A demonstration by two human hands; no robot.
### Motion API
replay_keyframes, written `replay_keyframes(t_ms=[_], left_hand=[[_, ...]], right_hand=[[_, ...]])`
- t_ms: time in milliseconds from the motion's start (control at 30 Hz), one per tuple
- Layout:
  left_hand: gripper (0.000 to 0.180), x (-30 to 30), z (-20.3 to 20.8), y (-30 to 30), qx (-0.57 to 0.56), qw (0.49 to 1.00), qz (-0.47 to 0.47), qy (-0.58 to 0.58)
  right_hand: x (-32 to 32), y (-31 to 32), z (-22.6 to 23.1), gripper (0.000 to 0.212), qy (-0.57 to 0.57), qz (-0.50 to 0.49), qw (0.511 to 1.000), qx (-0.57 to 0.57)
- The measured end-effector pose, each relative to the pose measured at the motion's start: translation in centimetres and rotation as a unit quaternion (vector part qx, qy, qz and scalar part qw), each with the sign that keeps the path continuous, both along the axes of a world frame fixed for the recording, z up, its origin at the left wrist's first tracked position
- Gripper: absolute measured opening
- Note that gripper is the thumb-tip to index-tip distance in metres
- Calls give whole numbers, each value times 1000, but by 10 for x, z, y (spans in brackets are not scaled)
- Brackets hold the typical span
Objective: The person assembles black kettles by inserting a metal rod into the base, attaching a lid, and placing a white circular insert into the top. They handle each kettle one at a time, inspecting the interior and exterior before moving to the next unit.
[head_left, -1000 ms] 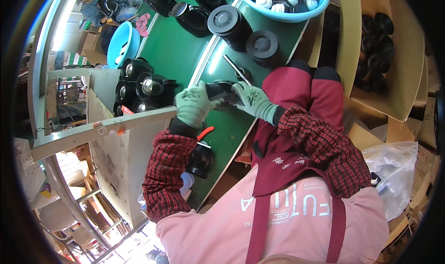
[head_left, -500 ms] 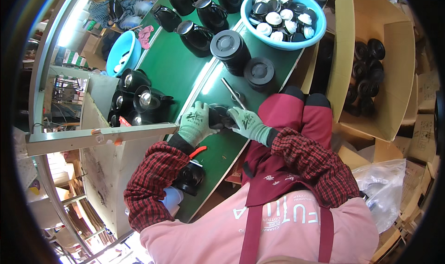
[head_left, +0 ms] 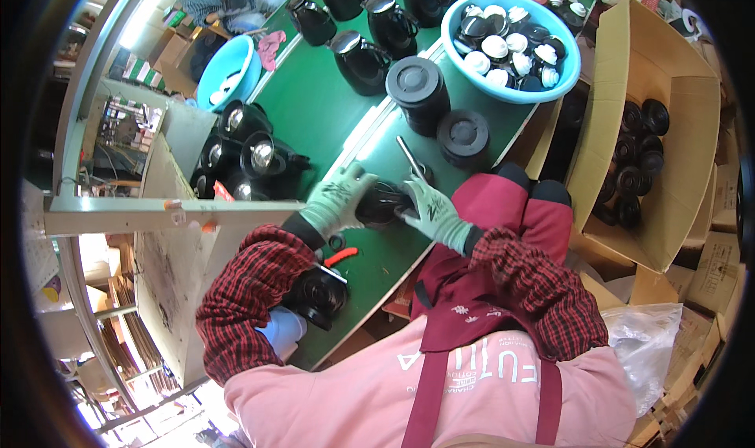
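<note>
Both my hands wear pale green gloves and meet over the green bench. My left hand (head_left: 338, 200) is closed round the left side of a glossy black round part (head_left: 381, 204). My right hand (head_left: 434, 212) grips the same part from its right side. The part looks like a lid or base; my fingers cover some of it. Just beyond it a metal rod (head_left: 409, 156) slants up from the bench. A small black ring (head_left: 336, 242) and a red-handled tool (head_left: 340, 256) lie near my left wrist, with black round parts (head_left: 318, 292) closer to me.
Stacked black discs (head_left: 415, 82) and a shorter stack (head_left: 462, 132) stand beyond the rod. Black jugs (head_left: 360, 61) fill the far side. A blue basin (head_left: 510, 96) holds black-and-white caps. To the right is an open carton (head_left: 683, 173) of black parts. A metal frame bar (head_left: 157, 216) crosses at left.
The whole view has shifted, so the bench things appear farther right. The black round part now shows more of its glossy surface between my hands. Both hands still grip it.
</note>
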State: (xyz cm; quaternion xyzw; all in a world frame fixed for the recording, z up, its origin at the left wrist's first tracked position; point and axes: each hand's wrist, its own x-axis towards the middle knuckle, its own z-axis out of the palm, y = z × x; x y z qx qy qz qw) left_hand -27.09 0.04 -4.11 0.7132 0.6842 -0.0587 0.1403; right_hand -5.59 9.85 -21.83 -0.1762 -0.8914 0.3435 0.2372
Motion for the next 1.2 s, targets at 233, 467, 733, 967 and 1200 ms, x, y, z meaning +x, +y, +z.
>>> replay_keyframes(t_ms=[233,467,733,967,1200], left_hand=[[85,-141,-1,86,111,982,119,96],[74,-218,-80,108,331,914,233,-15],[78,-202,-155,-41,170,774,554,254],[47,-95,-55,-68,243,956,155,58],[35,31,44,-78,123,982,-81,-122]], right_hand=[[40,17,30,66,17,-67,990,-121],[78,5,27,40,-23,-4,984,-176],[107,-24,11,33,-72,65,975,-201],[95,-19,49,63,-42,33,997,-54],[52,11,124,72,13,257,935,244]])
